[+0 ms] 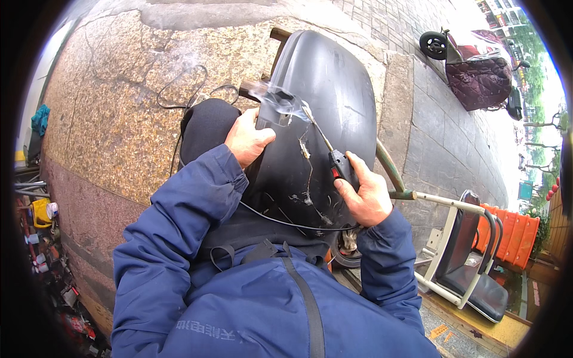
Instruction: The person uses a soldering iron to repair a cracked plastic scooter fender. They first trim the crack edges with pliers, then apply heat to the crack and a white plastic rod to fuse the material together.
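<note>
Across my lap lies a large curved black plastic shell point(337, 83), with a rough crack line and pale, scraped or melted patches on it. My right hand point(367, 194) is closed round the black handle of a soldering iron point(339, 166) with a red switch. Its thin metal shaft points up and left, the tip at the shell's surface near a dark, smoking spot. White smoke point(277, 98) drifts left from there and partly hides that spot. My left hand point(248, 140) grips the shell's left edge, thumb on top, other fingers mostly hidden.
A black cord point(286, 222) crosses below the shell, and more cable point(179, 89) lies on the stone ground. Wooden poles point(389, 167) show beside the shell. A metal-framed chair point(468, 256) and orange barrier point(513, 235) stand right, a covered scooter point(477, 74) far right, assorted items point(51, 268) left.
</note>
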The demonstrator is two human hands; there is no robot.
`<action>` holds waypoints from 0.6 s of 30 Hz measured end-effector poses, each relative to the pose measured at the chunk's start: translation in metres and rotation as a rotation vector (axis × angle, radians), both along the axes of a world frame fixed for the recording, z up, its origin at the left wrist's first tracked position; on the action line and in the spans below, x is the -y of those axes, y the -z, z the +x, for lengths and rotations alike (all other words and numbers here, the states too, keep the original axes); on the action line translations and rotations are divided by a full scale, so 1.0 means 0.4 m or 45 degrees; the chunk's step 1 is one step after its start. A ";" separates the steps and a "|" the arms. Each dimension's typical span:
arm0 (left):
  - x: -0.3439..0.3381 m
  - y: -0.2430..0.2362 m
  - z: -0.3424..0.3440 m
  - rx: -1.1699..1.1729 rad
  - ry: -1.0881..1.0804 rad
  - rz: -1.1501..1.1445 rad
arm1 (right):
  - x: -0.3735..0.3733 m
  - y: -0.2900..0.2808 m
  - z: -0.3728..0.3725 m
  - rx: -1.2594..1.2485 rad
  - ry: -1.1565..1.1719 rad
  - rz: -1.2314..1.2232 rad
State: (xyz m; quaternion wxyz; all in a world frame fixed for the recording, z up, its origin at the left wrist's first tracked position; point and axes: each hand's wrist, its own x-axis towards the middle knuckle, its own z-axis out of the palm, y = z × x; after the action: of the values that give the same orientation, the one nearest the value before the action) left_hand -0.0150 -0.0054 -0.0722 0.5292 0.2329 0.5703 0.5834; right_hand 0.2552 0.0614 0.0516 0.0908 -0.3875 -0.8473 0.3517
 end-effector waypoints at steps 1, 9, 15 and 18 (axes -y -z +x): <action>0.001 -0.001 -0.002 0.008 0.014 0.003 | 0.000 0.001 0.000 0.015 0.009 -0.019; 0.000 -0.029 -0.002 0.015 0.034 0.019 | 0.010 -0.007 0.004 -0.029 0.029 -0.023; 0.000 -0.045 0.000 0.083 0.052 0.005 | 0.019 -0.008 0.006 0.053 0.080 -0.138; 0.000 -0.044 0.006 0.112 0.001 -0.001 | 0.020 -0.005 0.006 0.040 0.069 -0.102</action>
State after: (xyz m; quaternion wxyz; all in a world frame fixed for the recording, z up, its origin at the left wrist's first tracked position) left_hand -0.0127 -0.0056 -0.0547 0.5542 0.2070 0.5467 0.5926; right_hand 0.2577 0.0535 0.0536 0.0714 -0.4190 -0.8232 0.3764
